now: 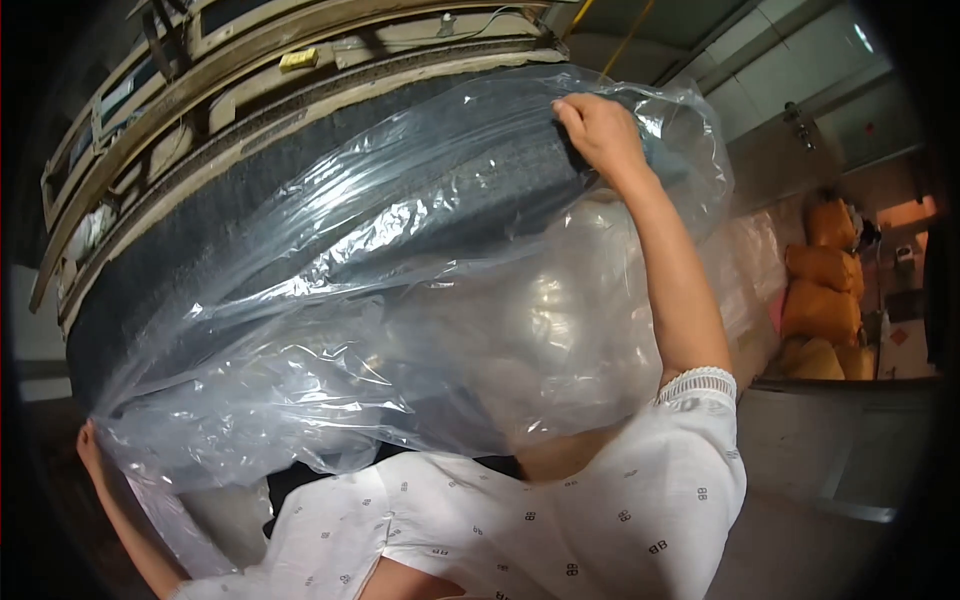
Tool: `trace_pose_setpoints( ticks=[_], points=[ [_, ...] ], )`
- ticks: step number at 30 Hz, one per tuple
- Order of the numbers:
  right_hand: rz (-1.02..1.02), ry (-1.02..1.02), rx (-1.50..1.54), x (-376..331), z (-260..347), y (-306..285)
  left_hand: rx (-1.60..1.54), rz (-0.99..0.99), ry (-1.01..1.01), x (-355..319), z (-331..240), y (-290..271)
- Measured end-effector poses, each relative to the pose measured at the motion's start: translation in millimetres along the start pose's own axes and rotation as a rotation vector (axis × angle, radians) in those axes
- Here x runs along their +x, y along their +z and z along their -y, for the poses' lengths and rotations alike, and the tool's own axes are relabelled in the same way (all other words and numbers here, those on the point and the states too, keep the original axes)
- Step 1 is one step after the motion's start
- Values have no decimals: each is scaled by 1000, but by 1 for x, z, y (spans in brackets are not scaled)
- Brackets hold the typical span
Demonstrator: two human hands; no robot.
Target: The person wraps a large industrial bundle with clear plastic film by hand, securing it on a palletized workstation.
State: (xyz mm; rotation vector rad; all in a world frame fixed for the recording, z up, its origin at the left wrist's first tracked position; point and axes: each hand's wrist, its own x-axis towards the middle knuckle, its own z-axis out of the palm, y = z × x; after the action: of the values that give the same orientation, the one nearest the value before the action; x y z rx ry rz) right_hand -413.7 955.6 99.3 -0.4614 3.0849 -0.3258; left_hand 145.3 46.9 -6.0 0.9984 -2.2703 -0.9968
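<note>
The clear plastic bag [400, 300] was spread wide in front of you, billowed over the grey padded surface [300, 200] of the big curved machine; it was opened out but not yet drawn flat or settled, so the spreading looked about half done, by my reading. Your right hand [600, 130] was closed on the bag's upper edge, fingers curled over a dark piece there; your left hand [90, 445] pinched the lower corner, far down and across from the right grip; the film sagged loosely between the 2 holds. Beyond the right grip, orange sacks [825, 300] stood stacked against the wall.
</note>
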Motion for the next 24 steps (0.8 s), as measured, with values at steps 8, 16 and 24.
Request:
trace_pose_setpoints(
  ticks=[8, 16, 24],
  points=[
    [-161, -163, 274, 48, -67, 41, 19, 34, -244, -23, -183, 121],
    [-555, -206, -387, 67, 30, 19, -3, -511, 178, 0, -196, 186],
    [501, -608, 1042, -48, 399, 81, -376, -553, 189, 0, -189, 188]
  ],
)
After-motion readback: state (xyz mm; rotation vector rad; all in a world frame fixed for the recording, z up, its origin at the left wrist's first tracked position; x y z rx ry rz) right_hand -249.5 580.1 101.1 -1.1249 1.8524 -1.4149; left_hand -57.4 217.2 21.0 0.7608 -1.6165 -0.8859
